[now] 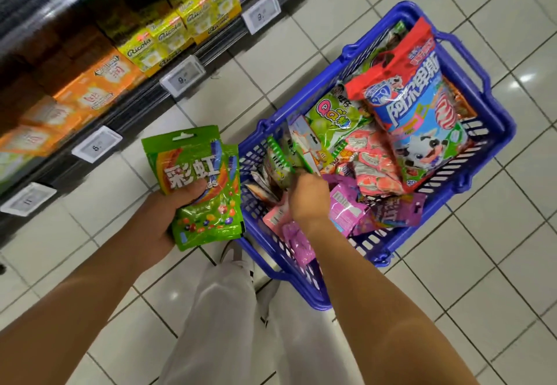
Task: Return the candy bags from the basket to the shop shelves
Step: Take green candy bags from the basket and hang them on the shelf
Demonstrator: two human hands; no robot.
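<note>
Left hand (162,216) clamps green candy bags (200,185) upright beside the basket, thumb across the front, probably batching same-type bags for one shelf trip. Right hand (309,201) is down in the blue basket (494,131), fingers curled, pinching a green-edged packet (281,158). Basket sits on white tiled floor (452,264). Shelves (120,62) at left: boxed lozenges, price tags.

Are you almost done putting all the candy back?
Not nearly. Nothing visibly shows bags already shelved. The left hand grips green candy bags lifted clear of the blue basket, while the right hand reaches in among the packets. The big red and blue bag, pink bags and many others still wait inside.
</note>
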